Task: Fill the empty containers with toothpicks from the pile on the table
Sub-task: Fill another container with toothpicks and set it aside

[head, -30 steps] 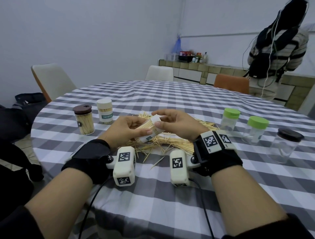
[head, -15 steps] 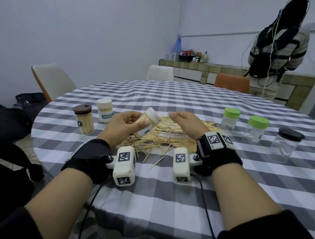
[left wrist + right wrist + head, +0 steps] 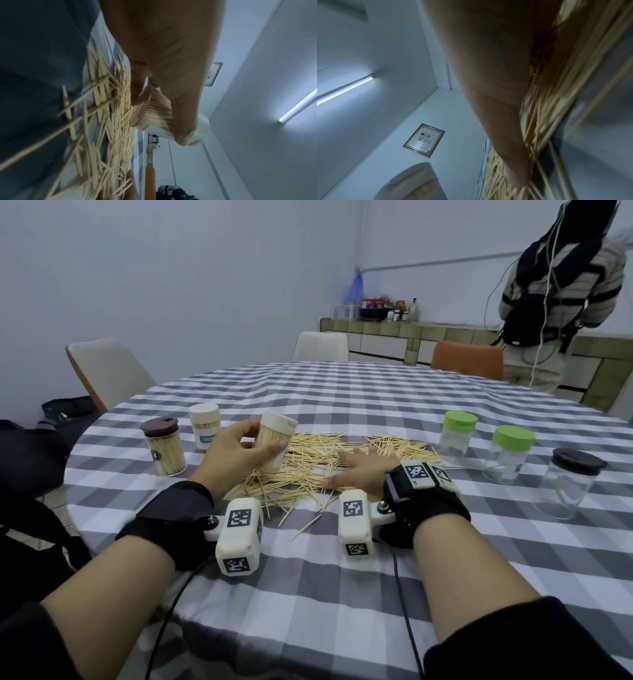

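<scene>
My left hand (image 3: 239,448) grips a clear white-capped container (image 3: 274,441) packed with toothpicks, held nearly upright just above the left end of the toothpick pile (image 3: 308,460). In the left wrist view the same container (image 3: 152,115) sits between thumb and fingers, the pile (image 3: 106,121) right beside it. My right hand (image 3: 356,472) lies flat, fingers straight, on the pile's right half; its wrist view shows the palm (image 3: 496,81) against toothpicks (image 3: 544,108). Three empty clear jars stand at the right: two with green lids (image 3: 457,433) (image 3: 512,451), one with a dark lid (image 3: 572,484).
Two filled containers stand at the left, one brown-lidded (image 3: 164,450), one white-capped (image 3: 205,431). The checked tablecloth (image 3: 342,594) runs to the near edge. Chairs ring the round table, and a person (image 3: 561,285) stands at the back right.
My left hand has tipped the filled container from lying sideways to nearly upright and lifted it left. My right hand let go of it and dropped flat onto the pile.
</scene>
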